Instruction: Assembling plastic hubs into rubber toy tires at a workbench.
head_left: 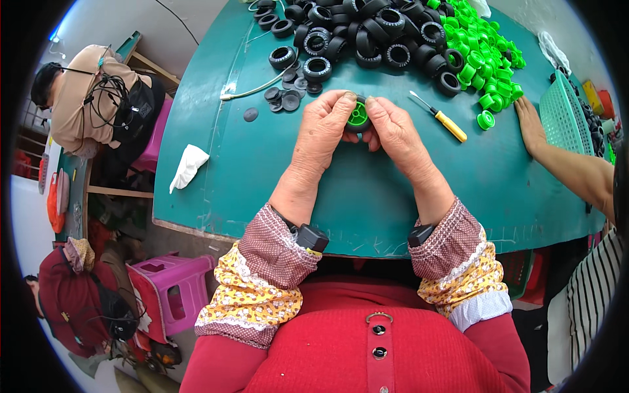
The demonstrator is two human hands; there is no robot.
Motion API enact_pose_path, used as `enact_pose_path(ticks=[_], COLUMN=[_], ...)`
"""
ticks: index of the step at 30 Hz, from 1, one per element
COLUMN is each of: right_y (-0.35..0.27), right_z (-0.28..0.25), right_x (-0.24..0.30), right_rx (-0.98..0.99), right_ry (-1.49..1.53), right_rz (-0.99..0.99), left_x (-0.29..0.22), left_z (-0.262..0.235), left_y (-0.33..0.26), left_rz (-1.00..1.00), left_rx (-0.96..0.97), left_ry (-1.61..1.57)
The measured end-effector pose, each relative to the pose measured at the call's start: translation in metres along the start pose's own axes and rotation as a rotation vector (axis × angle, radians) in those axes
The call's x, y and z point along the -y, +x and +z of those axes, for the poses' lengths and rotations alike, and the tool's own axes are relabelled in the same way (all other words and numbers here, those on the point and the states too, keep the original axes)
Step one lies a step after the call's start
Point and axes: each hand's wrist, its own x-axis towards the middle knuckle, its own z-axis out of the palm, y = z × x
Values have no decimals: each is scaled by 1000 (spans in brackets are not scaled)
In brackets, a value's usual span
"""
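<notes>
- Left hand [322, 131] pinches the small black rubber tyre with green plastic hub [359, 118] from nine o'clock.
- Right hand [394, 131] clamps it from three o'clock, above the teal tabletop [262, 177].
- Yellow-handled screwdriver [440, 118] lies at three o'clock, just beside.

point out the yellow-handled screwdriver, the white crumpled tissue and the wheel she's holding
yellow-handled screwdriver [451, 125], head view, on the yellow handle
white crumpled tissue [189, 165], head view, on its middle
wheel [358, 118], head view, on the green hub inside the black tyre

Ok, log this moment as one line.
hands: left and right grip small wheel, black tyre, green hub | table: tyre pile, green hubs, screwdriver
</notes>
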Motion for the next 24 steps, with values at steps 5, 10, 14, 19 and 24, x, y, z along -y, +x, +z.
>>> enact_pose_path(ticks=[5,10,14,19,24], right_y=[-4,-13,-14,-15,-11], right_z=[21,31,34,35,33], right_x=[-5,2,1,0,-5], right_rx=[-180,-243,-298,-294,-307], right_ry=[-161,-80,-176,-173,-243], right_rz=[-123,-233,-371,-385,-364], left_x=[4,3,3,-1,5], left_z=[1,7,7,7,5], left_y=[0,-4,-5,-5,-1], left_rz=[112,165,178,38,-69], left_rx=[40,-37,-37,-16,23], left_ry=[274,178,169,53,-58])
